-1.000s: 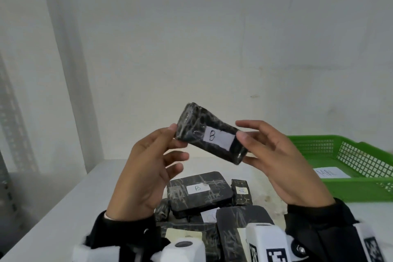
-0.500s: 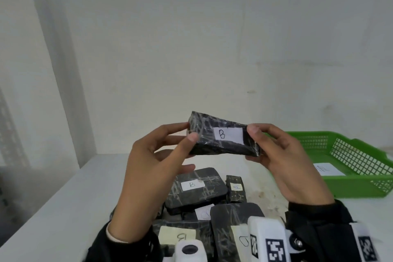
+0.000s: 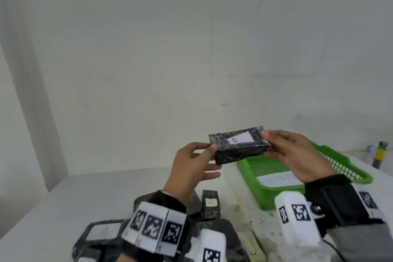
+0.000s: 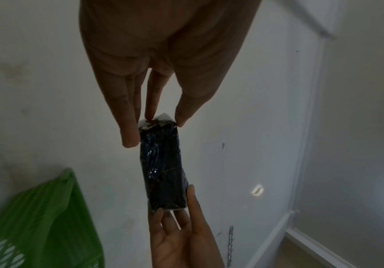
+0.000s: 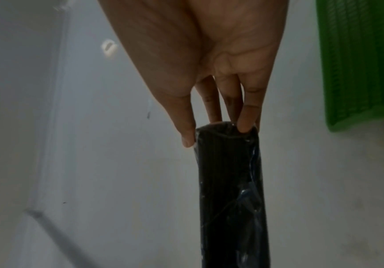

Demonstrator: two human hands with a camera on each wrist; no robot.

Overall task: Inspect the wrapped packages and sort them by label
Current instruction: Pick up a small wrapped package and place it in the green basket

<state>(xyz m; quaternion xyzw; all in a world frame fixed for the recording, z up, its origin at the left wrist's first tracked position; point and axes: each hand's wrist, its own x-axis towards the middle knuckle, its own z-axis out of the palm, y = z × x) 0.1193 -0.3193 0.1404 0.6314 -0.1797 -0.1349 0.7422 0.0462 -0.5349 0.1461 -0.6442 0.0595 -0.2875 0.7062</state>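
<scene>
Black film-wrapped package, probably light, stiff and slick, I pinch at both short ends, left hand and right hand.

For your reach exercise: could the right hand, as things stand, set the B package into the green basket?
Probably yes. The right hand holds the B package just above the green basket, whose open top has nothing over it; the left hand pinches the other end.
</scene>
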